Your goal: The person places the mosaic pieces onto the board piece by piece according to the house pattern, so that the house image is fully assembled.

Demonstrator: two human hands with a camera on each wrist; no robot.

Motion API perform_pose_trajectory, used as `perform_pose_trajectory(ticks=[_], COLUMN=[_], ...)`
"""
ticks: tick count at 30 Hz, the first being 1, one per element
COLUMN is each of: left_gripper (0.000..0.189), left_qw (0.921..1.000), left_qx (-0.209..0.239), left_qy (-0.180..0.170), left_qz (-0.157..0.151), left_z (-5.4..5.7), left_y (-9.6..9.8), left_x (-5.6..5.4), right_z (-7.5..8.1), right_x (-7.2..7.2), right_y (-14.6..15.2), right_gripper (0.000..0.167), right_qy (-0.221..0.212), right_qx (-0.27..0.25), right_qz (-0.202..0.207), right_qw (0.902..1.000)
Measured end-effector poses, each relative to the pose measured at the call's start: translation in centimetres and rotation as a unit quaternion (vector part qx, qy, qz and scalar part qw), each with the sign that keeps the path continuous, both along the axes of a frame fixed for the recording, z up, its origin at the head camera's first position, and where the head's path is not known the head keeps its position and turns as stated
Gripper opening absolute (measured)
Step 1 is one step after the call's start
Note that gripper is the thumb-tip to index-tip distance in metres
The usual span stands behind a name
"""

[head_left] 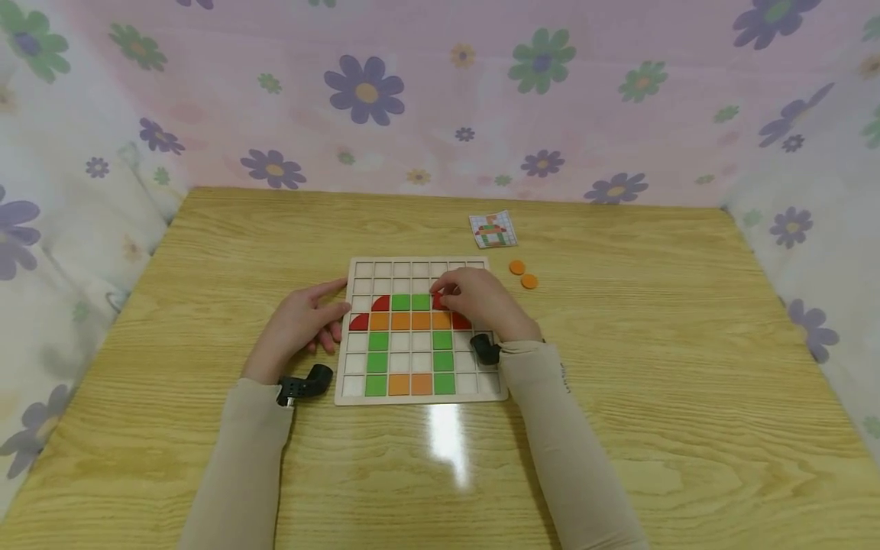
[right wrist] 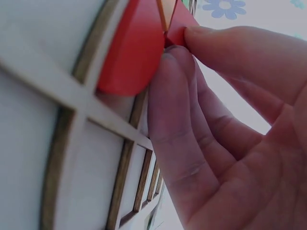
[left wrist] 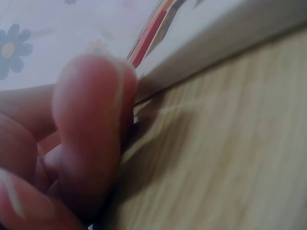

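A wooden grid board (head_left: 421, 403) lies on the table, with green, orange and red tiles set in its cells. My right hand (head_left: 477, 300) is over its right side, the thumb and fingertips pinching a red quarter-round tile (right wrist: 179, 21) at a cell beside the green tiles (head_left: 410, 302). Just below that hand, another red quarter-round tile (right wrist: 132, 48) sits in the grid. Against the board's left edge, my left hand (head_left: 296, 325) rests its index finger and thumb, other fingers loosely bent. The left wrist view shows those fingers (left wrist: 91, 115) close up, blurred.
Two orange round pieces (head_left: 517, 267) lie on the table right of the board. Behind the board is a small pattern card (head_left: 493, 229) with a coloured grid picture. A flowered cloth (head_left: 440, 92) hangs along the back and sides of the table (head_left: 687, 344).
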State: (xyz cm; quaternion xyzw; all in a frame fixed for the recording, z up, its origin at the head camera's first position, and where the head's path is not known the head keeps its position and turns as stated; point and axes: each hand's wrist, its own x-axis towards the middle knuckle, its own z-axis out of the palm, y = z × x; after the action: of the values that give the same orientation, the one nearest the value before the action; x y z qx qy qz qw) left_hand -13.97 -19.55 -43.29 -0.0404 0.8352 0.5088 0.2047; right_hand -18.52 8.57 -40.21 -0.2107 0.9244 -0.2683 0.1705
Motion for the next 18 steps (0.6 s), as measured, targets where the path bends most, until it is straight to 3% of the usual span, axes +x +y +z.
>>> perform_pose_trajectory(ticks=[18], left_gripper=[0.055], left_qw=[1.0000], left_qx=[-0.005], left_qy=[-0.004], left_qz=[0.004], left_z=[-0.07], left_y=[0.18], left_x=[-0.02], right_z=[-0.32], right_x=[0.12], right_y=[-0.01], right_gripper=[0.014], right_qy=[0.019], right_qx=[0.006], right_qz=[0.002], right_qw=[0.9998])
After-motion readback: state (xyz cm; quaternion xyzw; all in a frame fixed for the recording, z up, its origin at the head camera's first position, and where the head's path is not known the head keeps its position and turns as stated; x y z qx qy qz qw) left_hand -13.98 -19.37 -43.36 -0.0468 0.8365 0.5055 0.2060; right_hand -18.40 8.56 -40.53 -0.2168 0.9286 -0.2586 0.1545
